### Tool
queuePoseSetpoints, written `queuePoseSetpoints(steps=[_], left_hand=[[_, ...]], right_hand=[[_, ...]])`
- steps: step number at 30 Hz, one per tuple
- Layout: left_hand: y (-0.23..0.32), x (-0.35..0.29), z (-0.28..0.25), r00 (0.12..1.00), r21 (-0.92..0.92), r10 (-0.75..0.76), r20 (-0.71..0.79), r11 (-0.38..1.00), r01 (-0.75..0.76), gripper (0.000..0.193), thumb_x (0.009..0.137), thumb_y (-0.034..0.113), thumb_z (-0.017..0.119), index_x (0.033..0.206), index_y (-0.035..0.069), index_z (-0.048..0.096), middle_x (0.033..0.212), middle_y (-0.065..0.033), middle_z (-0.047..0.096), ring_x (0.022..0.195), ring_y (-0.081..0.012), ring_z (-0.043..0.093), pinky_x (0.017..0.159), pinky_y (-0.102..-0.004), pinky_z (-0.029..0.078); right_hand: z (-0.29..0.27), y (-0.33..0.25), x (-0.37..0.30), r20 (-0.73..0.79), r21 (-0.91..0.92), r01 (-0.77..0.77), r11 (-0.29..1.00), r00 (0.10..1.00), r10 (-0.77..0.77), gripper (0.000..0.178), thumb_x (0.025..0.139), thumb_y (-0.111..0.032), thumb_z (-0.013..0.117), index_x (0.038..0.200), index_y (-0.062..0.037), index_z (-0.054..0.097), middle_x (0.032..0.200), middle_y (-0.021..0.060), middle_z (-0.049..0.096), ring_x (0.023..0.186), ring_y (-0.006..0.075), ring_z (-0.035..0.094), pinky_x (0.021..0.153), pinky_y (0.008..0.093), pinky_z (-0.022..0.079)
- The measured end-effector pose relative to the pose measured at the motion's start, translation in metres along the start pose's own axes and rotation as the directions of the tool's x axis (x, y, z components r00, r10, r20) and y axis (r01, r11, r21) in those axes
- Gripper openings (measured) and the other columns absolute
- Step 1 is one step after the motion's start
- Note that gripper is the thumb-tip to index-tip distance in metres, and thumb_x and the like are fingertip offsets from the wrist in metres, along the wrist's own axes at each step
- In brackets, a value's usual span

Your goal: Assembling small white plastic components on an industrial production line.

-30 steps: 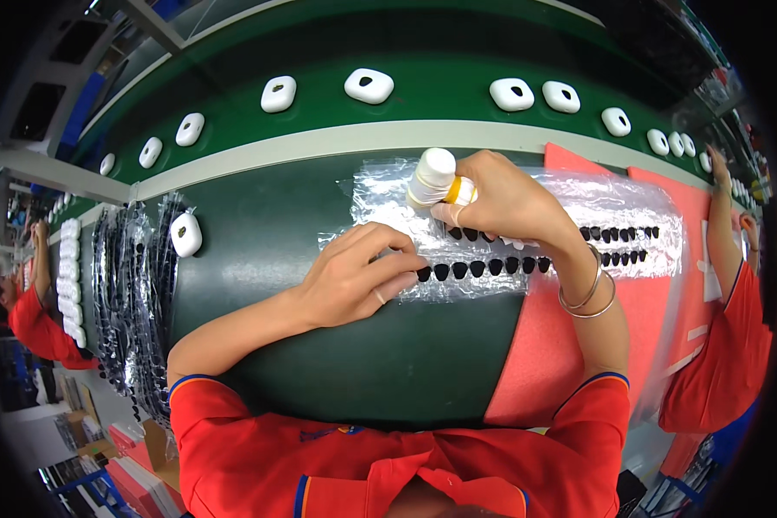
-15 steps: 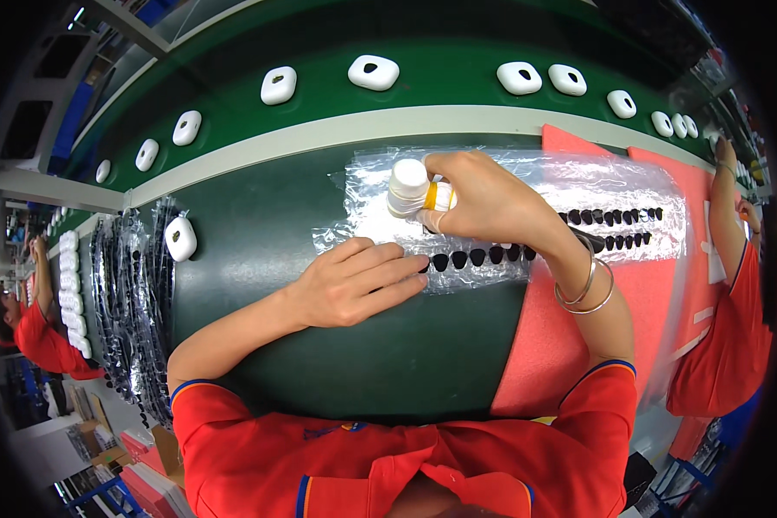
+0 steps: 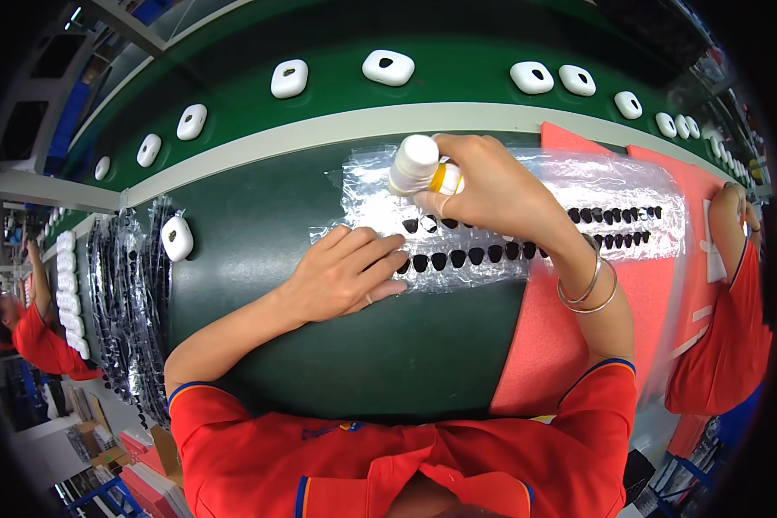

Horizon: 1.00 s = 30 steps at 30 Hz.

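My right hand (image 3: 496, 186) is closed around a white bottle-like object (image 3: 415, 164) with a rounded white top and a yellow band, tilted over the plastic. Beneath it lies a clear plastic sheet (image 3: 367, 186) bearing two rows of small black rounded pieces (image 3: 457, 257). My left hand (image 3: 337, 274) rests on the sheet's near left edge, fingers stretched and thumb apart. Its fingertips touch or nearly touch the left end of the nearer row. My right hand hides part of the farther row.
White rounded cases (image 3: 388, 67) with dark openings stand along the green conveyor (image 3: 457, 82) beyond a pale rail. One white case (image 3: 177, 238) sits at left beside stacked dark plastic strips (image 3: 129, 302). Pink foam (image 3: 544, 345) lies right. Co-workers in red sit at both sides.
My left hand has slid slightly left, uncovering the row's end. My right hand and the white bottle-like object have risen a little away from me. The conveyor cases have shifted right.
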<state>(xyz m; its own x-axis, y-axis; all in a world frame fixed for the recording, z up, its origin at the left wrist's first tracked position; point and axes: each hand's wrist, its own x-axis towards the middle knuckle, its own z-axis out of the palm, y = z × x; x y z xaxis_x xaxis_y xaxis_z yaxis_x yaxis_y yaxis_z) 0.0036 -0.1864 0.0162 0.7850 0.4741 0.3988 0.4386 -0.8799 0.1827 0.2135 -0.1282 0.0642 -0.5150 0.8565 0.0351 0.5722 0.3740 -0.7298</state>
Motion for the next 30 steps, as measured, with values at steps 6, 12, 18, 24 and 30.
queuePoseSetpoints(steps=[6,12,18,24,30], left_hand=[[-0.003,0.000,0.000,0.999,0.022,-0.017,-0.027,1.000,0.017,0.034,0.070,0.026,0.066,0.096,0.005,0.060,0.104,-0.0058,0.058,0.095,-0.0212,0.054,0.071,-0.0312,0.042],[0.001,-0.005,0.002,0.995,-0.039,-0.097,-0.005,0.995,0.097,0.034,0.070,0.024,0.067,0.096,0.004,0.060,0.104,-0.0067,0.059,0.098,-0.0218,0.055,0.075,-0.0324,0.043],[0.002,0.009,-0.007,0.985,-0.112,-0.162,0.053,0.980,0.167,0.027,0.070,0.022,0.068,0.088,0.004,0.059,0.094,-0.0070,0.059,0.090,-0.0228,0.056,0.075,-0.0319,0.043],[-0.049,0.042,-0.011,0.830,-0.363,-0.555,-0.049,0.784,0.503,0.022,0.077,0.017,0.060,0.091,0.002,0.054,0.090,-0.0112,0.055,0.087,-0.0270,0.054,0.071,-0.0348,0.045],[-0.158,0.082,0.012,0.626,0.217,-0.661,-0.414,0.596,0.773,0.068,0.070,0.046,0.064,0.119,0.004,0.042,0.104,-0.0165,0.053,0.097,-0.0316,0.053,0.075,-0.0397,0.046]], right_hand=[[0.014,-0.003,0.001,0.027,-0.151,-0.090,0.984,0.995,0.095,0.032,0.064,-0.023,0.072,0.078,0.0038,0.062,0.071,0.0199,0.061,0.069,0.0351,0.059,0.063,0.0370,0.046],[0.031,0.003,0.002,0.061,-0.297,-0.104,0.949,0.990,0.128,0.037,0.060,-0.027,0.074,0.074,0.0046,0.061,0.068,0.0204,0.060,0.068,0.0353,0.059,0.063,0.0393,0.047],[0.019,0.003,0.007,0.175,-0.243,-0.079,0.967,0.977,0.124,0.025,0.063,-0.014,0.066,0.076,0.0063,0.060,0.062,0.0166,0.059,0.055,0.0289,0.058,0.053,0.0349,0.047],[-0.024,-0.005,-0.002,0.098,0.159,-0.144,0.977,0.987,0.130,0.027,0.068,-0.013,0.062,0.089,0.0031,0.060,0.059,0.0069,0.057,0.040,0.0093,0.049,0.036,0.0235,0.038],[-0.038,-0.024,-0.008,0.004,0.176,-0.191,0.966,0.981,0.193,0.027,0.068,-0.012,0.064,0.090,0.0040,0.060,0.065,0.0068,0.058,0.041,0.0080,0.046,0.036,0.0207,0.036]])
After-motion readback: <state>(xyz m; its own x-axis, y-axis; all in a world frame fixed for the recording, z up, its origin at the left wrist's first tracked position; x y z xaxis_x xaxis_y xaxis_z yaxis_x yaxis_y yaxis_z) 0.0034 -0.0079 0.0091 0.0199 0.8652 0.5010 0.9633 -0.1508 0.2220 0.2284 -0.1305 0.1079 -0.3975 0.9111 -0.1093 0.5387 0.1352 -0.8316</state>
